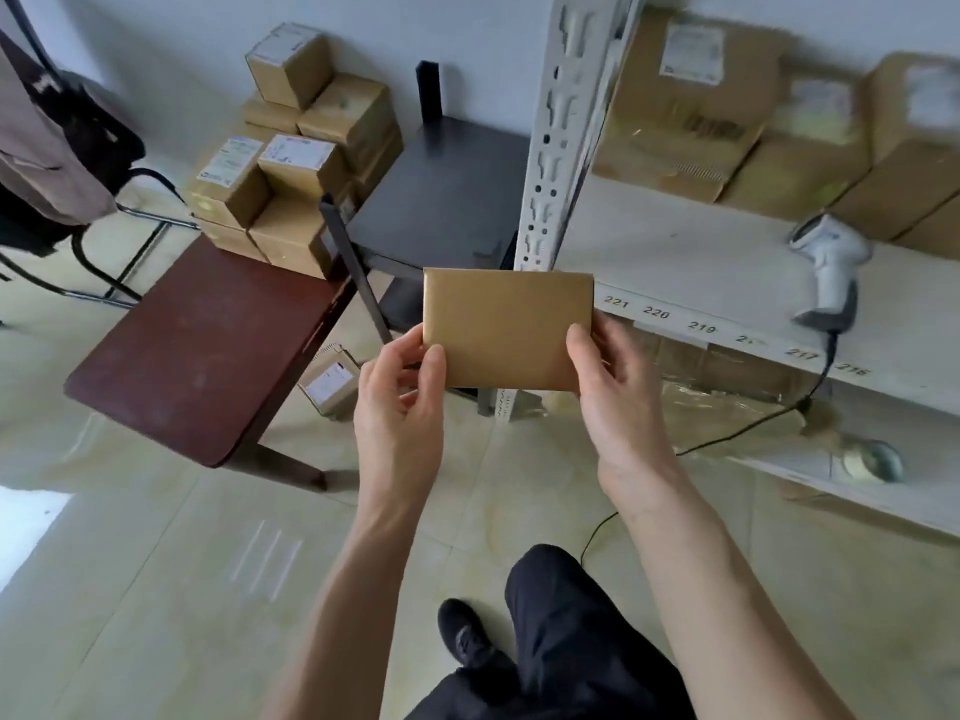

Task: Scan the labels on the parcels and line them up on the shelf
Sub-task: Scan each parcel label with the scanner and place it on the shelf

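Pale floor tiles fill the near ground, with the person's dark trouser leg and shoe at the bottom edge.

Both forearms reach forward from there. The left hand pinches the lower left corner of a flat brown parcel, thumb on the near face and fingers behind. The right hand grips the lower right corner the same way. The parcel is held in the air, upright, between the two hands, with its long axis running left to right. The face turned to the camera is plain brown card with no label showing; the label is probably on the far side, so the parcel likely needs turning before a scan.

The governing relation: the scanner lies on the shelf to the right of the parcel and beyond it, well apart. The right hand is the nearer one to it. The scanner rests on its side, and its cable drops over the numbered shelf edge to the floor.

Further left, a red-brown table stands beside a dark stand. One small labelled box sits on the floor between them.

At the back, a stack of boxes with white labels rests on the far end of the table. Larger cartons are already lined up along the rear of the shelf, against the wall.
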